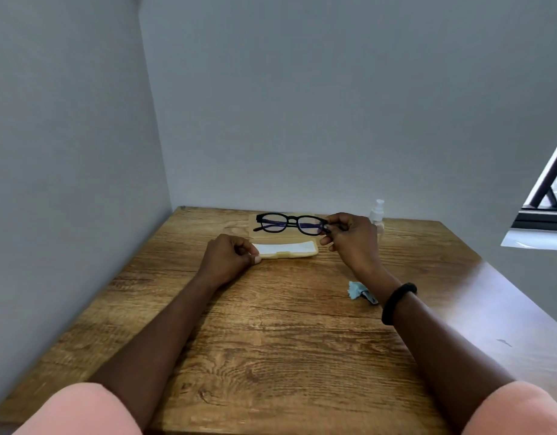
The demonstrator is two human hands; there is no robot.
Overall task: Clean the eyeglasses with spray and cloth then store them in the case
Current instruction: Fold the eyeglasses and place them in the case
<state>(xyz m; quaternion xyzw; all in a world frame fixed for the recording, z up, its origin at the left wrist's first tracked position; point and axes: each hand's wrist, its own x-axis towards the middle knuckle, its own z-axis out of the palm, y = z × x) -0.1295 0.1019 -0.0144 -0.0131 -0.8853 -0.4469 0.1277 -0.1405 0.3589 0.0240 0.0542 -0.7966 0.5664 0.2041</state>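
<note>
The black eyeglasses (289, 223) hang unfolded above the open tan case (289, 254), lenses facing the person. The right hand (352, 238) pinches their right end near the hinge, so the frame reaches out leftward from the fingers. The left hand (230, 255), fingers curled, grips the case's left end. A spray bottle (377, 215) stands behind the right hand. A blue cloth (357, 290) lies on the wooden table (270, 340) beside the right wrist.

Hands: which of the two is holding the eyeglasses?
The right hand, the one with the black wristband, pinches the black eyeglasses by one end; the left hand grips only the left end of the open case.
</note>
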